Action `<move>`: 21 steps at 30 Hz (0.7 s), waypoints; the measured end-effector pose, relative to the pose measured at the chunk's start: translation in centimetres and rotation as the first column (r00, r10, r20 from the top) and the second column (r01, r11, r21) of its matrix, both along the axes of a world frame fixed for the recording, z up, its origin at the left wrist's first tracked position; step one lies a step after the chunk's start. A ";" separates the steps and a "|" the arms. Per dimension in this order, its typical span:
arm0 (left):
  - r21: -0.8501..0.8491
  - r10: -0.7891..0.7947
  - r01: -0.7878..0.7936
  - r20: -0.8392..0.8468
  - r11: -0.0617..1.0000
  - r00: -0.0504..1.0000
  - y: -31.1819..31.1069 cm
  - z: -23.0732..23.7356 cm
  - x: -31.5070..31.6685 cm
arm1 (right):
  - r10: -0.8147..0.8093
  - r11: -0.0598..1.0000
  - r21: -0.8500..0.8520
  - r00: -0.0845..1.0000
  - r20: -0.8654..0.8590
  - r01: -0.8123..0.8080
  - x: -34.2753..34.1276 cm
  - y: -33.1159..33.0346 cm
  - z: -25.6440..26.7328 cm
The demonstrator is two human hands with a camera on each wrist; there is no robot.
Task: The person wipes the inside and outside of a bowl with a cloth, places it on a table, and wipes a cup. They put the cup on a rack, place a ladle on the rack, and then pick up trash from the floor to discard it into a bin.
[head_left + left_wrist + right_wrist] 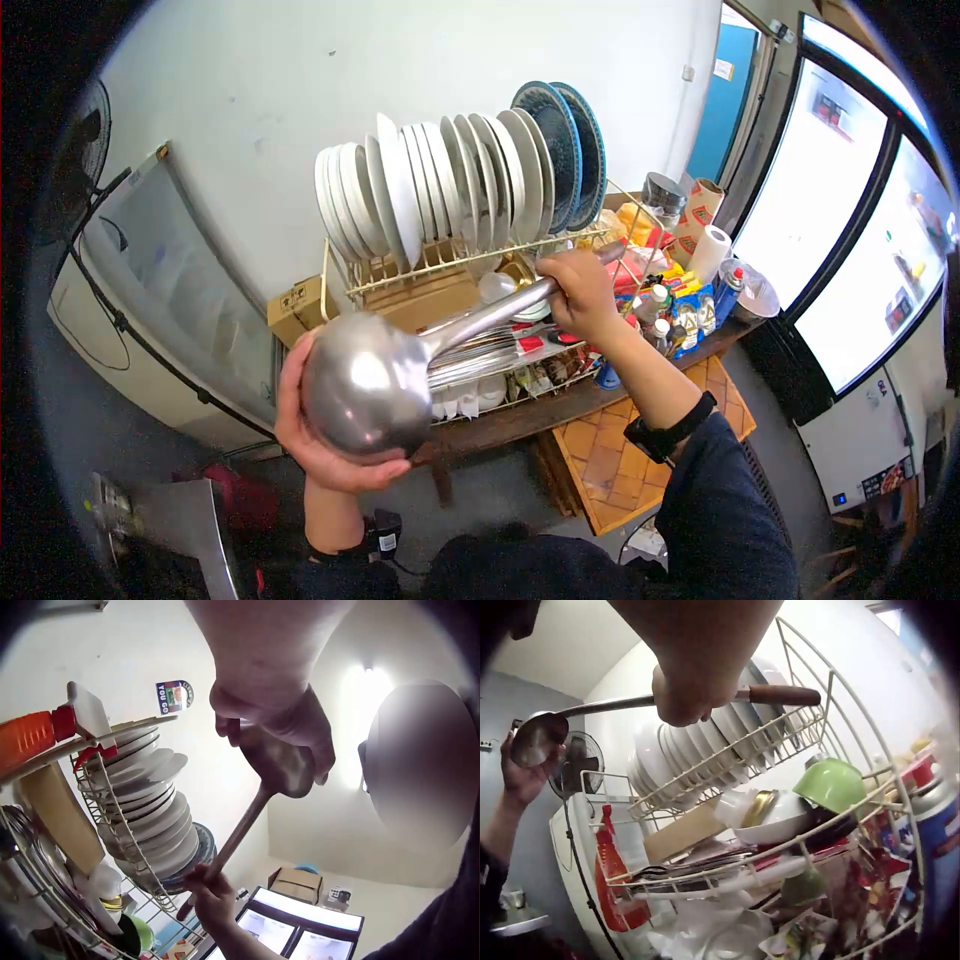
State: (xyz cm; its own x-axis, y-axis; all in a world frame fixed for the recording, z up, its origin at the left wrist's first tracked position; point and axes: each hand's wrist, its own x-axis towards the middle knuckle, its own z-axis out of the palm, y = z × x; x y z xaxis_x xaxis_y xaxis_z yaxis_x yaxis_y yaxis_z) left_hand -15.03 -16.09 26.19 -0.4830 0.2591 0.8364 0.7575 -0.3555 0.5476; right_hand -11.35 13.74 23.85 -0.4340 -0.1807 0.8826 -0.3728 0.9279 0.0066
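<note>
A large metal ladle (365,385) is held in front of the dish rack in the head view, its rounded underside facing up. The left hand (330,440) cups the bowl from the left and below, fingers curved round it. The right hand (582,293) grips the metal handle near its wooden end. In the right wrist view the brown wooden grip (784,695) sticks out beyond the right hand (690,697). The left wrist view has the left hand (281,724) over the ladle bowl (277,761), with fingertips partly hidden.
White plates (430,180) and blue plates (575,150) stand upright on the wire rack (440,268). Bottles (655,305) and a paper roll (711,250) are at its right. A red spray bottle (615,877) hangs at the rack's end. A tiled table (620,470) stands below.
</note>
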 end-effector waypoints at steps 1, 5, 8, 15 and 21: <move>0.013 -0.025 0.024 0.039 1.000 0.999 -0.5 -0.2 0.1 | -0.031 0.999 0.021 0.999 -0.015 0.032 0.6 -0.3 0.6; -0.025 -0.015 0.018 0.105 1.000 0.994 0.3 -1.5 -0.5 | -0.113 0.991 0.073 0.993 0.028 0.110 1.0 0.8 0.8; 0.030 -0.103 0.100 0.143 0.995 0.984 2.4 -2.3 -1.4 | -0.141 0.988 0.084 0.986 0.089 0.133 0.9 2.3 -0.4; -0.240 0.131 -0.089 0.165 0.967 0.977 6.0 -4.2 -3.0 | -0.030 1.000 0.008 0.981 0.193 0.029 -0.8 1.1 -0.8; -0.127 0.409 -0.402 0.035 0.907 0.912 3.5 -6.6 -1.1 | -0.224 0.972 0.132 0.934 0.278 0.194 -1.1 2.5 -2.0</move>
State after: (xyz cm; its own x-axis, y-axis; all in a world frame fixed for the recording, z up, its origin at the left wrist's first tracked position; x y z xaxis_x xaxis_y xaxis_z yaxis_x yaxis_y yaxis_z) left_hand -16.12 -12.54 19.56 -0.6143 0.1224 0.7795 0.7880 0.0434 0.6142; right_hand -12.42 16.28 21.84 -0.7054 -0.1396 0.6949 -0.1702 0.9851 0.0252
